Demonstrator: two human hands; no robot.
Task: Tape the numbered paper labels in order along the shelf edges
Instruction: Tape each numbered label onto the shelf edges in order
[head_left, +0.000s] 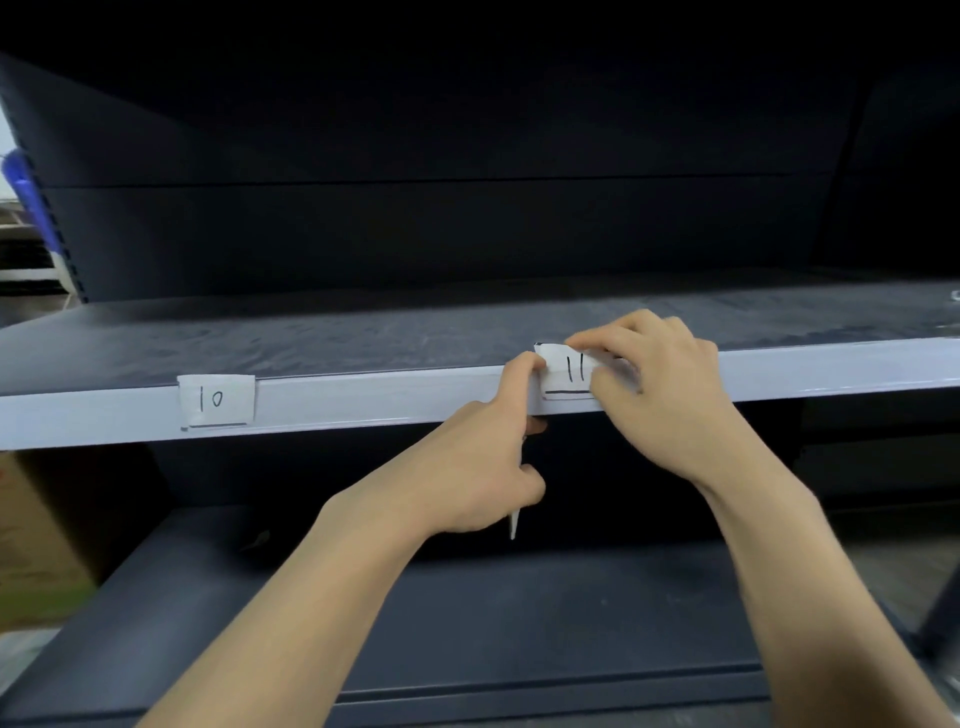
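A white paper label marked 11 (569, 371) lies against the pale front edge of the shelf (374, 397). My right hand (670, 387) covers the label's right side, fingertips on its top edge and thumb pressed beside the number. My left hand (483, 467) pins the label's left edge with the index finger; its other fingers curl around a thin white strip or slip of paper (514, 522) that hangs below the palm. A label marked 10 (216, 400) is stuck flat on the same edge, far to the left.
The dark shelf board (311, 338) runs behind the edge, and a lower dark shelf (519, 623) sits below my forearms. A cardboard box (36, 540) stands at lower left. A blue upright post (31, 208) rises at far left.
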